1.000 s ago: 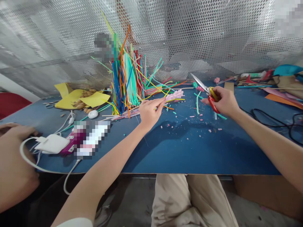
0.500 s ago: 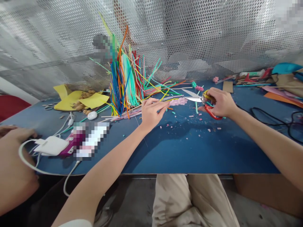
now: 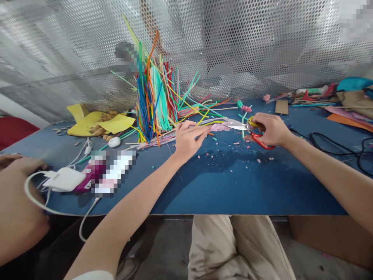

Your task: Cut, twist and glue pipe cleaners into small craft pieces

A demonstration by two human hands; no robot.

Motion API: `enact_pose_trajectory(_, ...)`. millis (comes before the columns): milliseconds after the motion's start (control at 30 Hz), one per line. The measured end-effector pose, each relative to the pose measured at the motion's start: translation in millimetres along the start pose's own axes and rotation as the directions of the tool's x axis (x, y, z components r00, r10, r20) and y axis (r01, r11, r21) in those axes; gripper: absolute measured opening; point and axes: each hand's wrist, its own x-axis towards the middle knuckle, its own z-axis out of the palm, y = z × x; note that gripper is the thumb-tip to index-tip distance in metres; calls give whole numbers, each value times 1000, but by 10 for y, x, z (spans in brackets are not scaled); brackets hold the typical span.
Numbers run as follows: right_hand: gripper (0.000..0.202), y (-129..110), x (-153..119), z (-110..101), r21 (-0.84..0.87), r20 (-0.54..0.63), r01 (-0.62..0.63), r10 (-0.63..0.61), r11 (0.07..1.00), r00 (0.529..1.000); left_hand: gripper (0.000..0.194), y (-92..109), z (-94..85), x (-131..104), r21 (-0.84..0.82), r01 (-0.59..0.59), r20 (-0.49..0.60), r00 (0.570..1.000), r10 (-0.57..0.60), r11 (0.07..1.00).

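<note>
My left hand (image 3: pixel 189 139) pinches a pale pink, bumpy strip (image 3: pixel 219 127) that looks like pipe cleaner or foam, its end pointing right. My right hand (image 3: pixel 269 128) is wrapped around the handles of a pair of scissors (image 3: pixel 241 126), one handle yellow and one red. The blades point left and lie at the pink strip's free end. Small pink offcuts (image 3: pixel 258 160) are scattered on the blue table (image 3: pixel 233 190) below my hands.
A bundle of colourful pipe cleaners (image 3: pixel 157 97) stands behind my left hand. Left are yellow sheets (image 3: pixel 116 123), a white charger (image 3: pixel 65 179), a phone (image 3: pixel 116 171) and another person's arm (image 3: pixel 20 206). A black cable (image 3: pixel 329 146) lies right. A perforated metal screen (image 3: pixel 233 46) rises behind.
The scissor blades have closed further and moved slightly left over the end of the pink strip. My left hand stays almost still.
</note>
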Motion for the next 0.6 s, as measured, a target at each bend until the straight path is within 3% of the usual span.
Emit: enact_pose_trajectory(600,36,-34,7,11,28,-21,6,-5,1000,1000,17,12,-22,-3,-3,-1,10,1000,1,1000)
